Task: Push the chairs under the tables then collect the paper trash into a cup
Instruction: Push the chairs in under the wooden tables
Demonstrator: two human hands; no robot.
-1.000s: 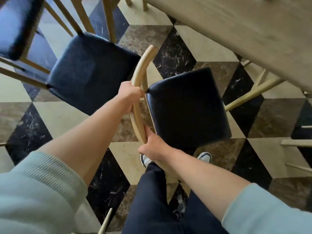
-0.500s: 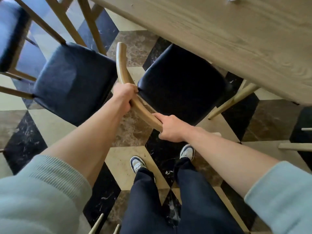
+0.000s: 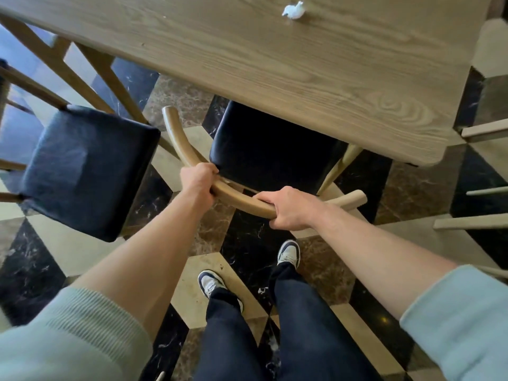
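Note:
A wooden chair with a curved backrest (image 3: 236, 198) and a dark padded seat (image 3: 264, 158) stands partly under the wooden table (image 3: 275, 59); the far half of the seat is hidden beneath the tabletop. My left hand (image 3: 198, 180) grips the left part of the backrest. My right hand (image 3: 291, 209) grips the rail further right. A small crumpled piece of white paper (image 3: 293, 11) lies on the table near its far edge. No cup is in view.
A second chair with a dark seat (image 3: 88, 166) stands out from the table at the left, close beside the held chair. Wooden chair legs and rails (image 3: 472, 221) show at the right. The floor is patterned marble tile; my feet stand just behind the chair.
The chair has turned square to the table and slid further under it. Both hands keep hold of the backrest, and I have stepped closer to the table.

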